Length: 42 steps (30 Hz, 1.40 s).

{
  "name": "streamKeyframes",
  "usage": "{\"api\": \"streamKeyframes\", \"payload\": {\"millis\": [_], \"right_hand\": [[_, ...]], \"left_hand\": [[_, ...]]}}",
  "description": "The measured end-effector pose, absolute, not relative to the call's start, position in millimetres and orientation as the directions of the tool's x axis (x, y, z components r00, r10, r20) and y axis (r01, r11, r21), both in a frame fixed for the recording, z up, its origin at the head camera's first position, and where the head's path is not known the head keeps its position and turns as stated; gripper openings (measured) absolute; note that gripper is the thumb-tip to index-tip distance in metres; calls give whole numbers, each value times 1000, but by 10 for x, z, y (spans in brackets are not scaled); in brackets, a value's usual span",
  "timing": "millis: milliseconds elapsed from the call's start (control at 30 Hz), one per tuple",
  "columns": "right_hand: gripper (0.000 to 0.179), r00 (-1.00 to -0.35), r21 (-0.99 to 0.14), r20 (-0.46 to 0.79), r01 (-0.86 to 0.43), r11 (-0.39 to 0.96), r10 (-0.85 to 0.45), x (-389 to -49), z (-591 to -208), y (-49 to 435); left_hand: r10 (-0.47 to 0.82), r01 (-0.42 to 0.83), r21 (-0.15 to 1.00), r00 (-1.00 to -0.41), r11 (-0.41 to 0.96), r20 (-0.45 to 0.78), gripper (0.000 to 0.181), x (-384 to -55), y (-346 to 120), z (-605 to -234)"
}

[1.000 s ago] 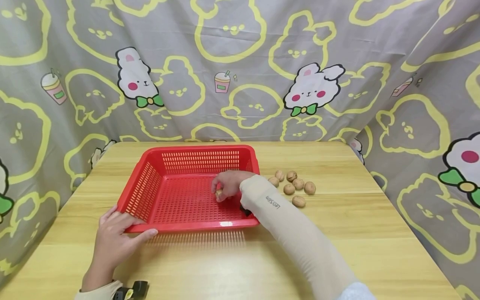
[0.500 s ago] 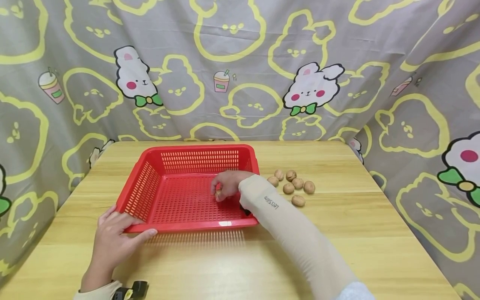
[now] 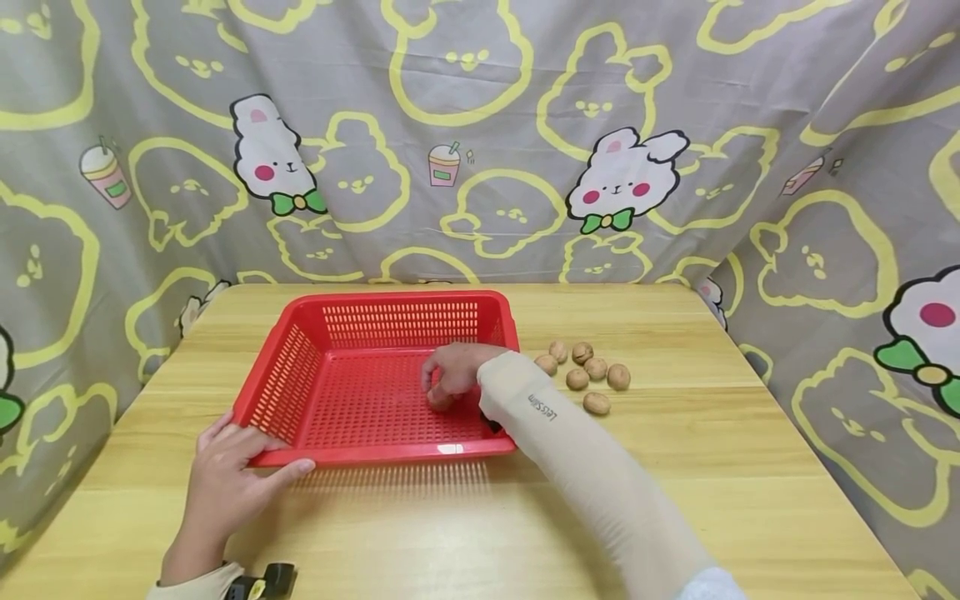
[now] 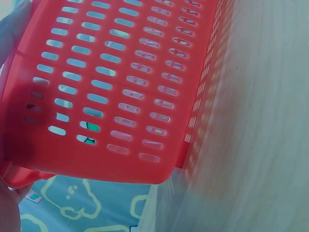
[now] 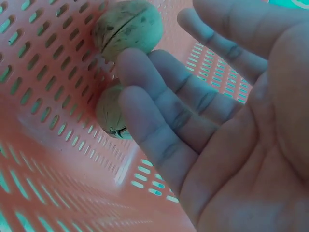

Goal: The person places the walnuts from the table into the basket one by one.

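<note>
A red plastic basket [image 3: 390,452] with slotted walls stands on the wooden table. My left hand [image 3: 225,475] grips its near-left corner, fingers over the rim to the inside and thumb along the front edge. In the left wrist view the slotted wall [image 4: 111,96] fills much of the picture. My right hand [image 3: 453,371] is low inside the basket, towards its right side. Seen from the right wrist, its fingers are relaxed and slightly bent. One walnut [image 5: 130,29] lies just past the fingertips, and a second walnut [image 5: 108,111] is partly hidden behind them.
Several walnuts [image 3: 596,368] lie loose on the table [image 3: 675,467] to the right of the basket, beside my right forearm. A patterned grey curtain [image 3: 495,100] hangs behind the table and along its sides.
A walnut showed between my right thumb and fingers in the earlier frames; now the fingers have loosened and let it go in the basket. My left hand has stayed on the corner.
</note>
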State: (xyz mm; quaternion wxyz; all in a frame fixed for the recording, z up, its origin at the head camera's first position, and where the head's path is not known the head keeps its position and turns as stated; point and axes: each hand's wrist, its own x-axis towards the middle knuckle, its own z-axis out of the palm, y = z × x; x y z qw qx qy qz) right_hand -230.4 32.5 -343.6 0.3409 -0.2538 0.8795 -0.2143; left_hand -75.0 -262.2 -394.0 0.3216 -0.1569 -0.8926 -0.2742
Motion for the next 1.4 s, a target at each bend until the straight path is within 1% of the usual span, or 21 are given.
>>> {"api": "streamKeyframes", "payload": {"millis": [167,367,433,533,667,867,1000,1400], "right_hand": [[7,-640,-546,-458,-345,763,-617,-2301,-3419,308],[30,-663,-542,-371,-413,732,-650,-2330,-3374,299],[32,-675,-547,-337,-427,720,-657,-2345,-3359,301],[33,-695,-583,-311,-400,707,-649,-2363,-3331,300],[32,-720,-600,-271,-393,697,-638,-2389,-3283,305],[31,-733,-568,-188,-461,681,-654,-2430,-3152,360],[32,-745,-575,-137,-478,665,-653,-2457,-3048,449],[31,-832,-566,-36,-440,697,-554,-2515,-2893,829]], "left_hand": [[108,460,382,-739,801,664,38,-758,-2637,-3949],[120,482,370,-722,794,682,39,-762,-2634,-3962],[118,482,374,-722,792,681,39,-758,-2633,-3958],[116,479,377,-725,793,679,39,-751,-2638,-3946],[114,469,382,-736,796,667,39,-754,-2643,-3933],[111,462,392,-747,796,655,37,-754,-2630,-3932],[108,458,391,-747,798,655,38,-762,-2621,-3938],[106,452,391,-751,802,652,37,-743,-2612,-3933]]}}
